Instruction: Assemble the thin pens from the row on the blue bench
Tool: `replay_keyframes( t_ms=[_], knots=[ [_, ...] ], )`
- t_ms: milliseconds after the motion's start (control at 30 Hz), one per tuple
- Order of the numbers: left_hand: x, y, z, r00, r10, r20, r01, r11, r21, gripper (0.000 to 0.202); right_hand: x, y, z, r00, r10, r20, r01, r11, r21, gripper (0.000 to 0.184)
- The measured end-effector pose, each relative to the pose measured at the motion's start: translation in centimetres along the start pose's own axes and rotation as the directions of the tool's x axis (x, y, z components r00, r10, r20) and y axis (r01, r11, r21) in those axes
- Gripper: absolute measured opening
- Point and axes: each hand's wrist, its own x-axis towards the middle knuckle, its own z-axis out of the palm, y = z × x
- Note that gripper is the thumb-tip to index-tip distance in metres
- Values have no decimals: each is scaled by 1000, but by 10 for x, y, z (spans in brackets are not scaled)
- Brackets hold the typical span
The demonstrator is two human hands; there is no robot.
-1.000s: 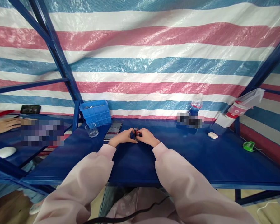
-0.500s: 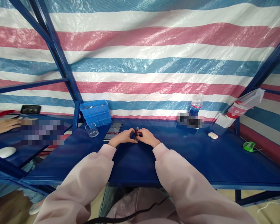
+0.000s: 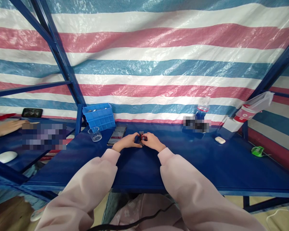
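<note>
Live | left hand [image 3: 125,140] and right hand [image 3: 153,141] together, fingers clamped from both sides on a small black-and-red component [image 3: 141,136] | component at 12 o'clock, over the blue table [image 3: 183,170] | smartphone [image 3: 117,134] at 10 o'clock | hands unmoved since a second ago

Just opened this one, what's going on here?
A person at a blue table is holding a small dark-and-red component between their left hand and right hand. A phone lies just beyond the left hand, near a clear plastic cup and a blue compartment bin. Another person's hand shows at far left.
</note>
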Motion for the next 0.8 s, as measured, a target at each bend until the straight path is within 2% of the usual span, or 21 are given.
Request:
replay_keyframes(
  t_ms=[800],
  knots=[
    [0,0,0,1000,8,-2,-7,1000,29,73,0,1,1,1000,-16,-15,16,1000,18,16]
  ],
)
